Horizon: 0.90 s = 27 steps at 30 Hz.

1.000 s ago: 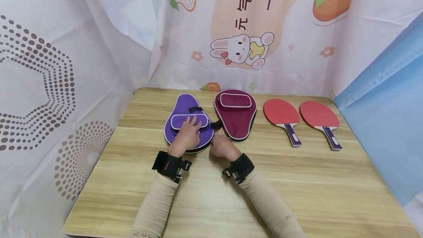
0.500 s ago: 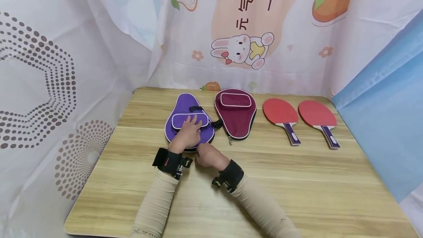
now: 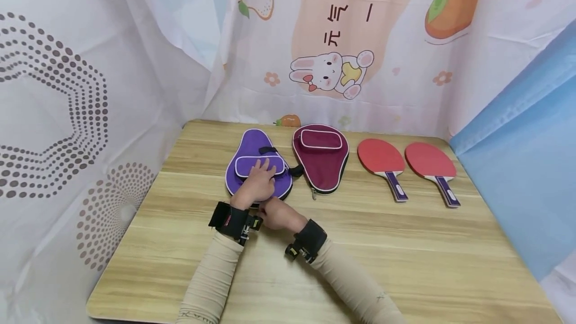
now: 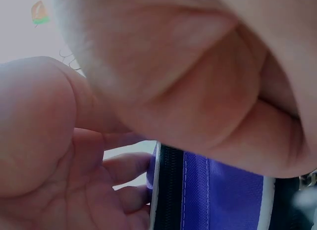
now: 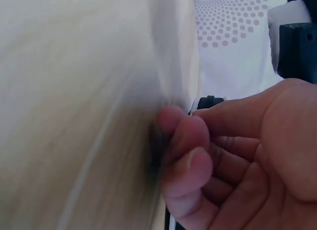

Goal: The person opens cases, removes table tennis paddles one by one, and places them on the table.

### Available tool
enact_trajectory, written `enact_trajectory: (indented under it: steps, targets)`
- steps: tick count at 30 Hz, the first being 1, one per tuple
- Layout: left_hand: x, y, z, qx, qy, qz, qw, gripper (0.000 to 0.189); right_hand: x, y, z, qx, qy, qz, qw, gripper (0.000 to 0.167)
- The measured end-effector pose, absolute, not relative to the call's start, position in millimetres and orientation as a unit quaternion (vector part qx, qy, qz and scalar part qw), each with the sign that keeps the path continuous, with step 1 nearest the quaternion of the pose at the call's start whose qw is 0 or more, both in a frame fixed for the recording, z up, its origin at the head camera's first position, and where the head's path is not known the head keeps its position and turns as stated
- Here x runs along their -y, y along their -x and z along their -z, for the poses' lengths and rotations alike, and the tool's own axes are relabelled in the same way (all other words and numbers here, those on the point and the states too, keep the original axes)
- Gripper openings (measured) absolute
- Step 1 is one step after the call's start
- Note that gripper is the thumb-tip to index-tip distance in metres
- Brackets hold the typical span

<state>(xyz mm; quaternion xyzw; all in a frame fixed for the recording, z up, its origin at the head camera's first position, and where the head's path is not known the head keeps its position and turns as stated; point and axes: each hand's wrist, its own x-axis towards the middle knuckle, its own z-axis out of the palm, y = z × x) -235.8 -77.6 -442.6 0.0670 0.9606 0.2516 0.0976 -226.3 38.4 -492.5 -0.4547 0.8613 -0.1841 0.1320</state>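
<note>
If my flat left hand slips, my right hand's six-o'clock pinch may twist the purple pear-shaped fabric case.

The head view is bright and clear, with a pale shine on the counter and a soft shadow beside the right sleeve. The left wrist view is dimmer, with whitish glare top left. In the right wrist view, the wood looks smeary, and a dark, fuzzy patch sits by the fingers.

Lower left: left hand, fingers at edge of purple bag, bottom centre. Right hand looms across top, hiding bag's upper part.
</note>
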Motion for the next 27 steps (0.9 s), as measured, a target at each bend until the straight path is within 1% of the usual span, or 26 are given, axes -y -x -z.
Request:
enact_trajectory:
  steps: [4,11,15,20,27]
  targets:
    - [77.3,235.9,442.8,-0.961,-0.065,-0.251,0.094,0.046,-39.9,227.5,492.5,-0.858,0.455,0.194,0.139,0.029]
    - [79.6,234.6,438.2,-0.958,-0.069,-0.258,0.104,0.047,-40.4,229.1,492.2,-0.863,0.441,0.187,0.159,0.026]
    - [83.2,234.0,436.0,-0.955,-0.074,-0.271,0.098,0.045,-40.8,230.2,492.8,-0.866,0.44,0.175,0.162,0.025]
    - [87.0,232.6,433.5,-0.946,-0.062,-0.304,0.094,0.046,-44.5,232.2,493.5,-0.858,0.459,0.172,0.152,0.022]
    - [89.3,227.6,428.4,-0.943,-0.063,-0.319,0.075,0.045,-57.6,234.3,494.8,-0.839,0.485,0.174,0.172,0.025]
